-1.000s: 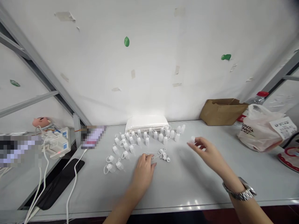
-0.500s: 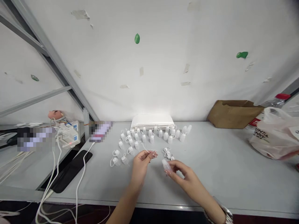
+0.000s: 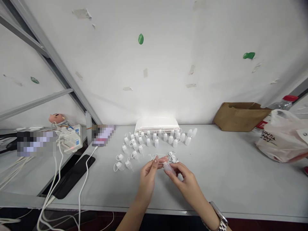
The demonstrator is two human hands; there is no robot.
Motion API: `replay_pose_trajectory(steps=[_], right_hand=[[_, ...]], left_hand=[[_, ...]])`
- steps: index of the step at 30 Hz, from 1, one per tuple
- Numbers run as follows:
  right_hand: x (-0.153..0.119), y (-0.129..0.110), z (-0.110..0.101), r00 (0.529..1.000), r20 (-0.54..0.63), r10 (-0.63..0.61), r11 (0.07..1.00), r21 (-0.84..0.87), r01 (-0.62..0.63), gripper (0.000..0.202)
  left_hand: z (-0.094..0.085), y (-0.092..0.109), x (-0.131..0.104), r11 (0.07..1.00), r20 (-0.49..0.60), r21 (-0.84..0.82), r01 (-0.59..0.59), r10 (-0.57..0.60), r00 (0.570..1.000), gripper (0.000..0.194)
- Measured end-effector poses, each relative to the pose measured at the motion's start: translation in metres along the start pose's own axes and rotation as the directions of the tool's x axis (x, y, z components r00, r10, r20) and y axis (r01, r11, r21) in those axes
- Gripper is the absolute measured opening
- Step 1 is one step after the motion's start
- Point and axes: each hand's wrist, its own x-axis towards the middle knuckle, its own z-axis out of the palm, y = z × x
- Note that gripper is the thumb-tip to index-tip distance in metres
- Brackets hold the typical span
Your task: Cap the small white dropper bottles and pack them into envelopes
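My right hand (image 3: 184,177) grips a small translucent squeeze bottle (image 3: 168,167) by its body, with the neck tilted toward my left hand. My left hand (image 3: 149,171) pinches a thin white cap strap (image 3: 152,156) between thumb and fingers; the part inside the pinch is mostly hidden. The fingertips of both hands nearly meet at the bottle's neck. Just beyond my right hand lies a small pile of white caps with looped straps (image 3: 171,156). Farther back stand several capped squeeze bottles (image 3: 148,142), and a few without straps (image 3: 188,141) are at their right end.
A white stack of flat sheets (image 3: 157,123) leans at the wall. On the left are a black phone (image 3: 72,178), white cables (image 3: 83,183) and a power strip (image 3: 74,141). A brown paper bag (image 3: 240,117) and a white plastic bag (image 3: 279,138) stand at the right.
My hands have come together: the right hand moved left with the bottle, and the left hand shifted slightly right with the strap, so the bottle's neck is now at the left fingertips.
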Motion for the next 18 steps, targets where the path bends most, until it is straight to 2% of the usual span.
replay_pose_trajectory(steps=[4, 6, 7, 11, 18], right_hand=[[-0.002, 0.001, 0.004, 0.999, 0.005, 0.037, 0.999, 0.020, -0.037, 0.023], [-0.003, 0.002, 0.006, 0.999, -0.004, 0.037, 0.999, 0.021, -0.037, 0.023], [-0.003, 0.003, 0.008, 0.999, -0.016, 0.027, 0.999, 0.021, -0.027, 0.023], [-0.004, 0.003, 0.011, 0.995, -0.084, -0.050, 0.999, 0.004, 0.050, 0.020], [-0.009, -0.001, 0.014, 0.957, -0.158, -0.245, 0.969, -0.072, 0.236, 0.012]], left_hand=[[-0.002, 0.004, -0.002, 0.999, 0.034, -0.023, -0.024, 0.025, 0.999, 0.062], [-0.003, 0.006, -0.002, 0.999, 0.029, -0.035, -0.019, 0.020, 0.999, 0.069], [-0.004, 0.006, -0.002, 0.999, 0.013, -0.042, -0.013, 0.014, 1.000, 0.065], [-0.003, 0.006, 0.001, 0.996, -0.074, -0.090, 0.027, -0.034, 0.997, 0.025], [0.002, 0.000, -0.001, 0.990, -0.073, -0.124, 0.067, -0.076, 0.994, 0.024]])
